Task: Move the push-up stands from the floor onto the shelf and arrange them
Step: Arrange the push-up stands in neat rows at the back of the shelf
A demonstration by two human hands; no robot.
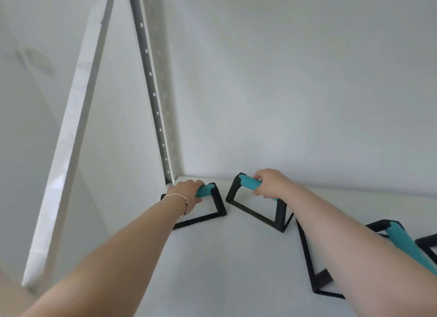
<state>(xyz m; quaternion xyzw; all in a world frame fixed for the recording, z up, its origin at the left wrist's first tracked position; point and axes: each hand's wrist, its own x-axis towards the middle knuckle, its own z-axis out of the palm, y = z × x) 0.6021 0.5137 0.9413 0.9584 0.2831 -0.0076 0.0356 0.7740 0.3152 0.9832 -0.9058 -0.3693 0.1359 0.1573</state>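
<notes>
Holding two push-up stands on the shelf (pixel 236 257), near the back corner.
My left hand (pixel 186 193) wraps the left stand (pixel 216 204); my right hand (pixel 269 183) wraps the right stand (pixel 254 215). The blue grips look soft, the black frames stiff, probably light.

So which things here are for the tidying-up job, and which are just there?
For the job:
- left hand gripping the corner stand
- right hand gripping the middle stand
- third stand beside the right arm
- fourth stand, only its edge visible
- white shelf

Just there:
- bracelet
- metal rail with holes
</notes>
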